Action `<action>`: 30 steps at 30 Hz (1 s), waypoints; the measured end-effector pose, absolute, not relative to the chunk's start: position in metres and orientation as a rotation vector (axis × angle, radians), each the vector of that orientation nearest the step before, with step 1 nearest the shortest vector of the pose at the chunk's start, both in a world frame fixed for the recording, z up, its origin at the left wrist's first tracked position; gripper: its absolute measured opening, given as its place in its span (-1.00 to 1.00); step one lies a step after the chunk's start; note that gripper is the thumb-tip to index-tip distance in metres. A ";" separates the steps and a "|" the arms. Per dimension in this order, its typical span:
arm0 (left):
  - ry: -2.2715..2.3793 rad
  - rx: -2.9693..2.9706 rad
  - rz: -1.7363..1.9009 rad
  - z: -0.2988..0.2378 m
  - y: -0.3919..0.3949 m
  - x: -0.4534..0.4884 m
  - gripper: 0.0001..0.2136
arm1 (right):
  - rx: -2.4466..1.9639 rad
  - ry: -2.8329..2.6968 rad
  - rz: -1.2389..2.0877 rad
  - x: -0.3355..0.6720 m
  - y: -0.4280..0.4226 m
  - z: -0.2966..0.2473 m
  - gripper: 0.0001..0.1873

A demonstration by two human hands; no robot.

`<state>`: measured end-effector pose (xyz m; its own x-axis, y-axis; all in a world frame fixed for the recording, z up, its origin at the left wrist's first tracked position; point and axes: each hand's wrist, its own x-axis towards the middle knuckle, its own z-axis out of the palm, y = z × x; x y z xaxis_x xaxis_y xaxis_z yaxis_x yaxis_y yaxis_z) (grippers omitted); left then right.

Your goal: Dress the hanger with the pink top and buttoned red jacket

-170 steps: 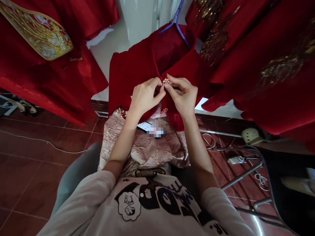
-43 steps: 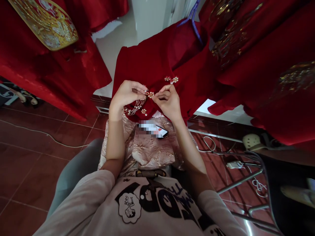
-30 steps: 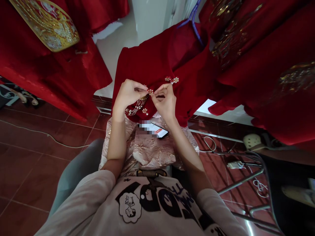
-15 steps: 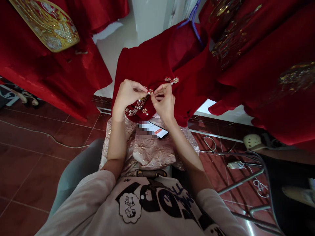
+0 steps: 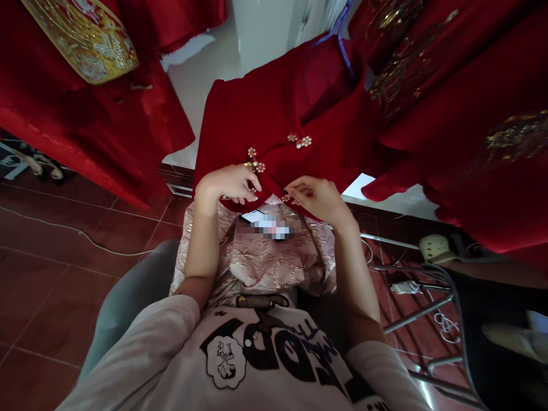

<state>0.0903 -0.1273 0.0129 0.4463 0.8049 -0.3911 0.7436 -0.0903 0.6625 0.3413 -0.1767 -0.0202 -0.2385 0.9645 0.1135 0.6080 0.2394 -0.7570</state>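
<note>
While it hung from a purple hanger (image 5: 342, 40), the red jacket (image 5: 257, 114) showed three pearl clasps: a top clasp (image 5: 299, 140), a middle clasp (image 5: 255, 164) and a hem clasp (image 5: 285, 198). The left hand (image 5: 225, 184) lay curled on the hem under the middle clasp; whether its fingers gripped cloth could not be told. The right hand (image 5: 321, 197) had its fingers pinched on the hem beside the hem clasp. One phone (image 5: 252, 217) lay on pink fabric (image 5: 274, 262) below. Red robes (image 5: 85, 131) crowded both sides, and open floor (image 5: 64, 257) lay to the left.

A phone (image 5: 264, 226) lies on the pink brocade cloth (image 5: 274, 265) across my lap. A white cable (image 5: 77, 231) crosses the red floor tiles (image 5: 47, 279) on my left
</note>
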 end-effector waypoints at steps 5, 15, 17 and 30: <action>1.358 1.747 -0.126 0.003 -0.122 0.110 -0.47 | -1.696 -2.111 0.745 0.350 -0.182 -0.014 -0.78; 1.332 1.732 -0.105 -0.010 -0.113 0.108 -0.81 | -1.813 -2.122 0.483 0.324 -0.172 -0.039 -0.87; 1.305 1.754 -0.079 -0.010 -0.111 0.106 -0.80 | -1.743 -2.074 0.512 0.326 -0.169 -0.041 -0.88; 1.155 1.902 0.151 -0.016 -0.101 0.088 -0.88 | -1.318 -1.760 0.886 0.289 -0.162 -0.060 -0.90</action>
